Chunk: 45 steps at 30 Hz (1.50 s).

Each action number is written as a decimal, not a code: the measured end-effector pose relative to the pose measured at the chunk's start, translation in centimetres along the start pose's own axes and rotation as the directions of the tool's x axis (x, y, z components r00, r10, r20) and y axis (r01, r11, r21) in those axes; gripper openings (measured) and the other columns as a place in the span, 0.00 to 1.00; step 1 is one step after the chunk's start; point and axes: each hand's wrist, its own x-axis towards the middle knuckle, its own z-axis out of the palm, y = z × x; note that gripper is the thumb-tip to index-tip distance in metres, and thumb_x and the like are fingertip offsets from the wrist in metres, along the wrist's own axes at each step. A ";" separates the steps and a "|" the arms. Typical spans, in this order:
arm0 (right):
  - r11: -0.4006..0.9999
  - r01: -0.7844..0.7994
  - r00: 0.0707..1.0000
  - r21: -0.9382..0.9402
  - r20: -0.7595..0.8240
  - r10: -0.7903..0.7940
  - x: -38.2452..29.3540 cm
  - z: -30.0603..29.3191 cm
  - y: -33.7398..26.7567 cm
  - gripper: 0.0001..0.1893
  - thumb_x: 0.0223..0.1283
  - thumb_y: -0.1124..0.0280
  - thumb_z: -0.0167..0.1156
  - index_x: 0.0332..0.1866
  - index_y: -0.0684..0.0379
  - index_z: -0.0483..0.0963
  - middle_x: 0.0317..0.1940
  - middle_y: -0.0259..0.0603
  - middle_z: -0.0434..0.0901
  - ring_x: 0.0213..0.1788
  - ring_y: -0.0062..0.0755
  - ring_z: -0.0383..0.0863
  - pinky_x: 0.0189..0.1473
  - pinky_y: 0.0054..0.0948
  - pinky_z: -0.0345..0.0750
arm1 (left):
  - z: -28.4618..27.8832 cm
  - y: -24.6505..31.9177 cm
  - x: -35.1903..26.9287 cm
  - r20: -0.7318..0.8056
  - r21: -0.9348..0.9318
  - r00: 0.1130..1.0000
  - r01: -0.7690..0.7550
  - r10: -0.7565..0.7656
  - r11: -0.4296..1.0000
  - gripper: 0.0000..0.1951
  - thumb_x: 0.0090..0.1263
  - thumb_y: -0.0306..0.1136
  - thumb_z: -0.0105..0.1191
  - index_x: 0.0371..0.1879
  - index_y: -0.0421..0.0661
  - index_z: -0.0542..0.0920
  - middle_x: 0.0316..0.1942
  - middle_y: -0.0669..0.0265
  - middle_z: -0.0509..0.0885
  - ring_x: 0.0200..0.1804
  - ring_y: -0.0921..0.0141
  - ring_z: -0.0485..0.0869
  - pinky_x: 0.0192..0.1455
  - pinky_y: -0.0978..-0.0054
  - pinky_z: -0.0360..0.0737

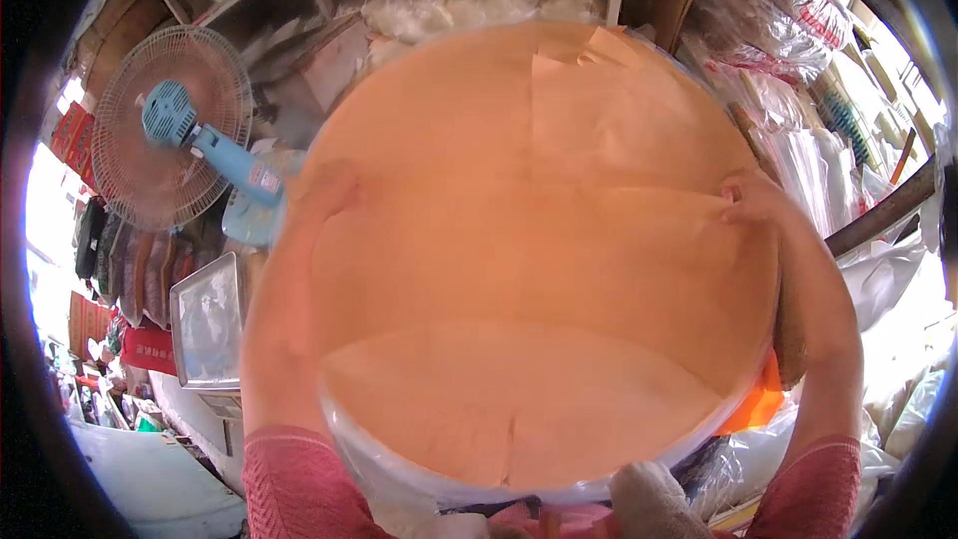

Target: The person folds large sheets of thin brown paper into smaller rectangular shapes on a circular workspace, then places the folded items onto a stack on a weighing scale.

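A wide sheet of orange-tan material (pixel 464 254), paper or thin fabric, covers the surface before me, with a curved near edge and a short slit at its front. At its left side rests my left hand (pixel 340 191), blurred, so its finger pose is unclear. My right hand (pixel 745 195) is at the right side, thumb and fingers pinching an edge of a folded-over layer of the sheet. Beyond that hand, at the far right, a crumpled flap (pixel 614 52) of the same material lies on top.
A blue and white standing fan (pixel 168 116) is at the left, above a metal tray (pixel 208 322). Shelves with plastic-wrapped bundles (pixel 449 4) line the back. Stacked plastic bags (pixel 804 172) and a dark bar (pixel 887 206) are at the right.
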 end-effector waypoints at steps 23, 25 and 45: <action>0.717 0.170 0.943 -0.676 -0.100 -0.318 -15.6 6.8 -8.4 0.31 0.51 0.73 0.55 0.64 0.39 0.68 0.35 0.38 0.79 0.40 0.40 0.80 0.42 0.38 0.75 | 6.0 -0.3 -11.6 -0.446 0.352 0.876 -0.015 0.182 0.936 0.13 0.56 0.26 0.54 0.41 0.45 0.77 0.48 0.59 0.75 0.54 0.59 0.75 0.57 0.62 0.74; 0.704 0.116 0.975 -0.701 -0.053 -0.214 -15.7 6.9 -9.3 0.31 0.49 0.73 0.57 0.64 0.39 0.69 0.36 0.37 0.79 0.41 0.38 0.80 0.41 0.36 0.74 | 5.4 0.2 -12.6 -0.418 0.274 0.876 -0.130 0.240 0.953 0.15 0.55 0.26 0.55 0.43 0.45 0.77 0.50 0.59 0.75 0.55 0.58 0.74 0.58 0.61 0.73; 0.931 0.216 0.957 -0.296 -0.127 -0.262 -4.0 13.1 -23.2 0.27 0.69 0.52 0.42 0.72 0.47 0.56 0.74 0.40 0.50 0.76 0.43 0.44 0.72 0.51 0.48 | 8.0 20.2 -12.6 -0.087 -0.019 0.990 0.108 -0.109 0.994 0.34 0.70 0.63 0.37 0.74 0.68 0.50 0.77 0.66 0.37 0.76 0.47 0.33 0.69 0.32 0.34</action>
